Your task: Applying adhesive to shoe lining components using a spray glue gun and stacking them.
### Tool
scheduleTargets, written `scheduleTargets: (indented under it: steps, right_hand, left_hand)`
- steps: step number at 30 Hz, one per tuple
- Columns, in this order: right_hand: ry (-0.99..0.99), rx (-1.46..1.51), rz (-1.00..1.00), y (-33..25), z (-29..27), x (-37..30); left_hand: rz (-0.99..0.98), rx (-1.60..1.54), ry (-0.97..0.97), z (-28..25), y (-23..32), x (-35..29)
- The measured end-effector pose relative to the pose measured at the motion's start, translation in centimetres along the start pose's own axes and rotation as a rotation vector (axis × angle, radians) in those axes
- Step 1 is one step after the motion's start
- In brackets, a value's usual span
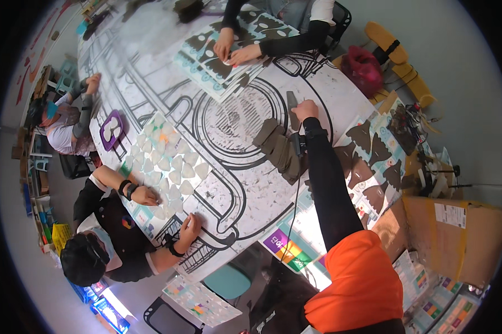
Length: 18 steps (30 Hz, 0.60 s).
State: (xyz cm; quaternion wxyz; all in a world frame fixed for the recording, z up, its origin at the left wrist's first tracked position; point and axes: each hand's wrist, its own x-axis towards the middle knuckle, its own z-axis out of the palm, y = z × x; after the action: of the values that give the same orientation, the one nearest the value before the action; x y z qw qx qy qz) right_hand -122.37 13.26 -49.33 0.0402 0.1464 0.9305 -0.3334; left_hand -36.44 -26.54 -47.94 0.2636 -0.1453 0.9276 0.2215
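My right hand (306, 109) reaches out over the table on a long black sleeve and grips a flat grey-brown piece (291, 106) held upright above the printed table cover (234, 117). Just below the hand lies a pile of olive-brown flat pieces (277, 147). A black device with a cable (299, 142) sits beside my forearm. My left hand is out of sight.
A person at the lower left rests both hands on a sheet of white pieces (167, 167). Another person's hands (234, 50) work on printed sheets at the far side. Sheets with brown shapes (373, 161), a cardboard box (457, 234) and a red bag (362, 69) stand to the right.
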Motion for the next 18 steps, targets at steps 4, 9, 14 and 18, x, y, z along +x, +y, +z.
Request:
scheduleTargets:
  steps: [4, 9, 14, 18]
  right_hand:
    - [0.119, -0.161, 0.116, -1.9, -0.5, -2.9]
    - [0.554, 0.131, -0.076, -1.0, -7.1, -12.3]
    - [0.417, 0.346, -0.146, 3.4, -12.6, -36.9]
    - [0.103, 0.289, -0.184, 10.4, -15.0, -58.6]
  left_hand:
    - [0.034, 0.016, 0.023, -0.5, -0.4, 2.4]
    - [0.150, 0.045, 0.010, -0.7, -2.8, 3.0]
    - [0.356, 0.082, -0.124, 2.7, -7.9, -0.2]
    - [0.525, 0.137, -0.159, 7.1, -14.9, -4.7]
